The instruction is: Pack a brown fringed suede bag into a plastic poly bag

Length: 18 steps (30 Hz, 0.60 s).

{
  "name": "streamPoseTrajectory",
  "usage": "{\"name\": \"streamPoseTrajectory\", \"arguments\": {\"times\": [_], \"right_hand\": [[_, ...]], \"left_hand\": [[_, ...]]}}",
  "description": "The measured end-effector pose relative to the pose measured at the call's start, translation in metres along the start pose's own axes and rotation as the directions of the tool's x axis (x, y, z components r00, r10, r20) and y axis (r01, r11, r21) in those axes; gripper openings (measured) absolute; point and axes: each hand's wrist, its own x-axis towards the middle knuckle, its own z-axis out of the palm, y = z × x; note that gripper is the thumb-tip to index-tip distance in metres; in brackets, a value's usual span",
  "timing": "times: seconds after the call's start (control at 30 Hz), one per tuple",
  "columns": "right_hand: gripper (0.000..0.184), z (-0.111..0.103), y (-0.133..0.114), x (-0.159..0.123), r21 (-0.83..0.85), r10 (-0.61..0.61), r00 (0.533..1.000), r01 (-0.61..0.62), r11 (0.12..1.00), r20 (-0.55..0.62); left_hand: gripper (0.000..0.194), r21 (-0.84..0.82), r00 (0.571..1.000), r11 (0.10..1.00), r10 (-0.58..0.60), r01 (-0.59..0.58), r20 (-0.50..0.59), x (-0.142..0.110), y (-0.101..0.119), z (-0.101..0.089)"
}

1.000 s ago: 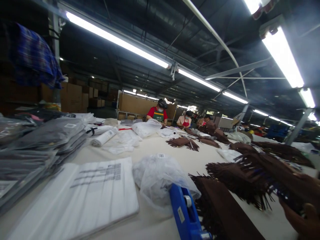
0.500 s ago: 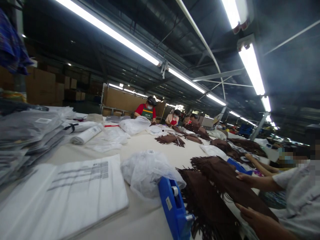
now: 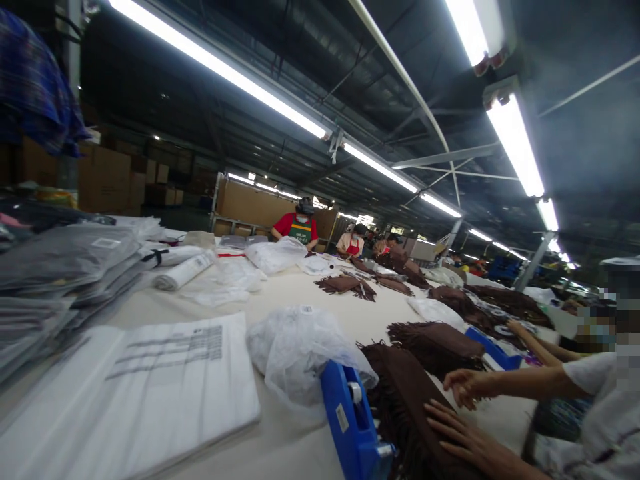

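Observation:
Neither of my hands is in view. Close in front lie a stack of white printed plastic bags, a crumpled clear plastic bag with a small label, and a blue tape dispenser. Beside the dispenser is a dark brown fringed scarf, folded lengthwise. A co-worker at the right rests one hand flat on this scarf and holds the other hand just above its edge. Another folded brown scarf lies behind it.
Bagged grey textiles are piled at the left, near a rolled white bag. A second blue dispenser stands at the right. More brown scarves lie farther along the table. A person in a green apron works at the far side.
The co-worker's hands have let go of the upper scarf's near end, and one now presses the nearer scarf. The upper scarf looks shorter, folded back. My view has shifted slightly left.

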Motion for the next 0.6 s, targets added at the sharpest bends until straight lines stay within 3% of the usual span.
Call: {"name": "streamPoseTrajectory", "arguments": {"times": [0.07, 0.13, 0.23, 0.33, 0.37, 0.43, 0.5, 0.6], "right_hand": [[0.041, -0.001, 0.008, -0.001, -0.075, -0.019, 0.999, 0.021, 0.997, 0.032], [0.045, -0.008, 0.008, 0.000, -0.228, -0.005, 0.986, 0.043, 0.973, 0.166], [0.043, -0.028, -0.002, 0.008, -0.415, -0.066, 0.929, 0.225, 0.882, 0.363], [0.033, -0.040, -0.021, 0.016, -0.376, -0.171, 0.862, 0.376, 0.847, 0.477], [0.030, -0.038, -0.027, 0.018, -0.358, -0.198, 0.866, 0.384, 0.851, 0.459], [0.030, -0.023, -0.038, 0.021, -0.360, -0.255, 0.913, 0.366, 0.858, 0.320], [0.035, 0.009, -0.041, 0.021, -0.401, -0.330, 0.938, 0.344, 0.849, 0.106], [0.040, 0.078, -0.032, 0.018, -0.420, -0.344, 0.933, 0.354, 0.836, 0.102]], "left_hand": [[0.036, -0.072, 0.999, 0.996, -0.054, 0.053, -0.009, 0.017, -0.002, 0.006], [0.032, -0.139, 0.995, 0.985, -0.101, 0.099, -0.008, 0.035, -0.004, 0.013], [0.036, -0.244, 0.987, 0.956, -0.160, 0.163, 0.033, 0.055, -0.008, 0.025], [0.049, -0.333, 0.975, 0.916, -0.200, 0.222, 0.099, 0.063, -0.008, 0.036], [0.057, -0.348, 0.971, 0.907, -0.209, 0.237, 0.115, 0.064, -0.007, 0.040], [0.066, -0.364, 0.966, 0.895, -0.227, 0.257, 0.124, 0.066, -0.001, 0.047], [0.059, -0.344, 0.964, 0.900, -0.251, 0.266, 0.089, 0.065, 0.008, 0.054], [0.035, -0.263, 0.957, 0.924, -0.289, 0.277, -0.007, 0.049, 0.012, 0.050]]}}
